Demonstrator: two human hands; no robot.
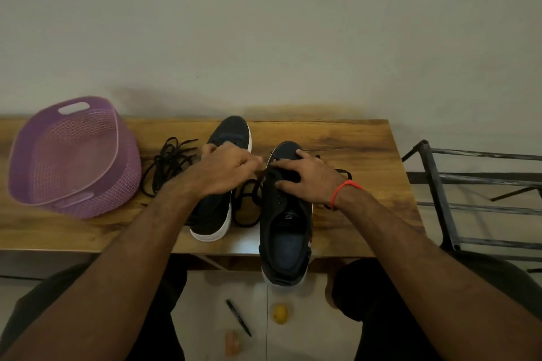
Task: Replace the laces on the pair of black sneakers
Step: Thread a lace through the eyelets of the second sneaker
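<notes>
Our left hand [227,168] fingers pinch the black lace [249,202]; right hand [308,179] fingers spread flat, pressing the black white-soled sneaker [286,231] on the wooden counter [352,143].

A home room, plain pale wall [264,23], wooden table [337,138], purple plastic basket [73,155] left, metal rack [469,199] right, tiled floor [308,331]

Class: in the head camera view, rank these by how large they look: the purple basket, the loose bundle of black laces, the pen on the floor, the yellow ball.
1. purple basket
2. loose bundle of black laces
3. pen
4. yellow ball

The floor items lie farther away, so they may look smaller than they are.
</notes>
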